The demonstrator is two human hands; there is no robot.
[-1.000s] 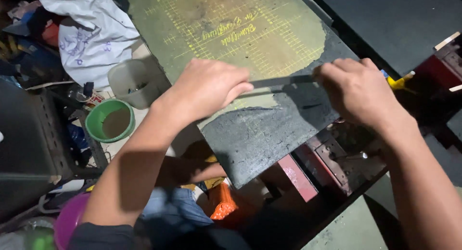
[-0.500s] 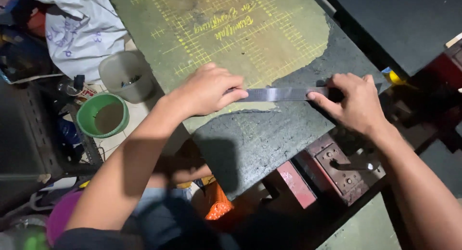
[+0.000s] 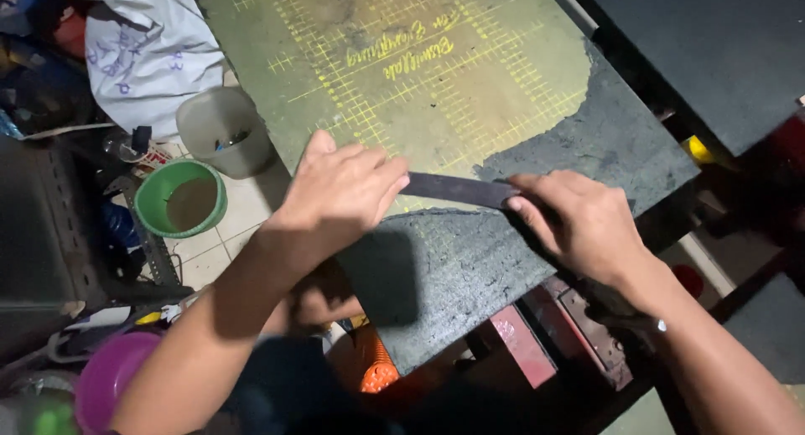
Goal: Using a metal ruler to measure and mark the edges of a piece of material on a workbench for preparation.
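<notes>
Ruler (image 3: 459,189), a thin dark metal strip, lies flat across the worn cutting mat (image 3: 470,83); left hand (image 3: 340,196) presses one end, right hand (image 3: 579,221) pinches the other. Looks stiff, light, slippery, so best held down at both ends.

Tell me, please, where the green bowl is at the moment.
In the head view the green bowl sits on the tiled floor at left, just below the grey tub and left of the left hand pressing the metal strip.
</notes>
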